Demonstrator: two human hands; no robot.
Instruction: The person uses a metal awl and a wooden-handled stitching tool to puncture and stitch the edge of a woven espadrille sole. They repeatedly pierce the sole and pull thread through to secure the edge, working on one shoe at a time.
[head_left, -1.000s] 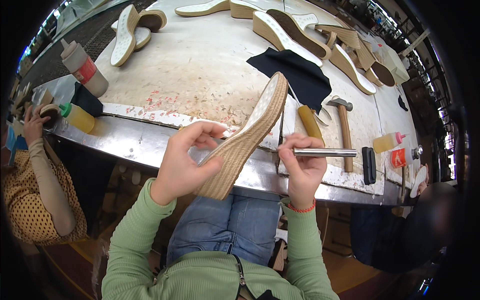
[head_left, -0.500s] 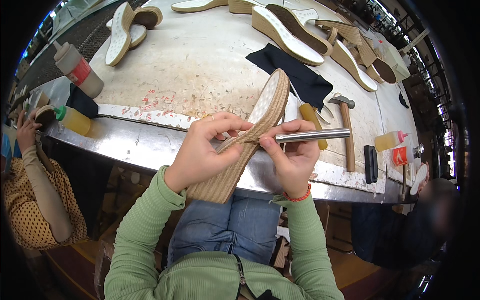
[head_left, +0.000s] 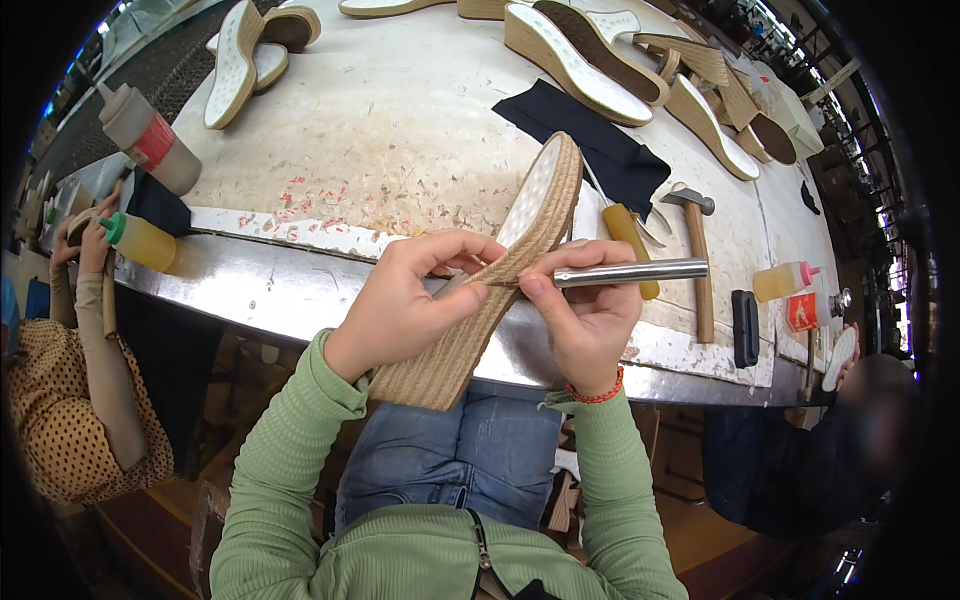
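A wedge shoe sole wrapped in tan braided rope, with a white dimpled top, stands tilted over the table's front edge, toe pointing up and away. My left hand grips its side, thumb and fingertips closed at the rope edging. My right hand has a shiny metal rod-shaped tool lying across its curled fingers. Its thumb and forefinger pinch at the rope edging beside my left thumb. Whether a loose rope end sits between those fingertips is too small to tell.
Behind the sole lie a black cloth, a yellow-handled tool and a hammer. A black oblong case and small bottles are to the right. More wedge soles lie farther back. Co-workers sit on both sides.
The sole and the metal tool have shifted very slightly; both my hands keep their holds. At left, a co-worker's arm and hands have moved beside the green-capped bottle.
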